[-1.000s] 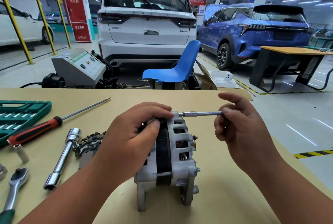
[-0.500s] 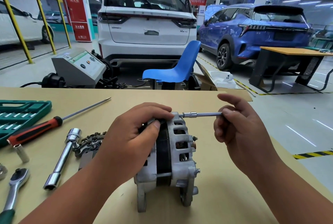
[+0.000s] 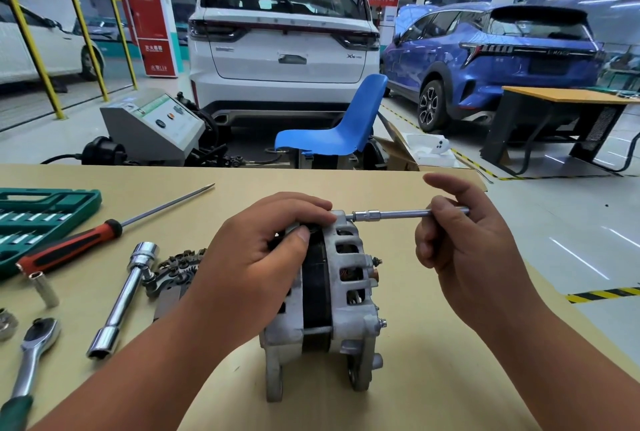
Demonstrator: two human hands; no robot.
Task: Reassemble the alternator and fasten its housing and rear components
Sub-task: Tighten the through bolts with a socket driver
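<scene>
The grey alternator point(image 3: 341, 295) stands on edge on the tan table point(image 3: 433, 389), its black stator band between two aluminium housing halves. My left hand point(image 3: 256, 264) grips its top and left housing half. A thin chrome socket extension point(image 3: 398, 214) lies horizontally with its socket on the bolt at the top of the right housing half. My right hand point(image 3: 464, 250) pinches the bar's right end between thumb and fingers, with the index finger raised. A dark rectifier part point(image 3: 173, 269) lies on the table left of the alternator, partly hidden by my left arm.
Left of the alternator lie a chrome tubular socket wrench point(image 3: 121, 302), a red-handled screwdriver point(image 3: 79, 247), a loose socket point(image 3: 43, 288), a ratchet point(image 3: 33, 347) and a green socket case point(image 3: 38, 219). The table's right edge runs close to my right forearm. A blue chair point(image 3: 343, 125) stands beyond.
My right hand's fingers have shifted on the bar, rolling it a little, and the index finger has lifted higher. The alternator and my left hand stay put.
</scene>
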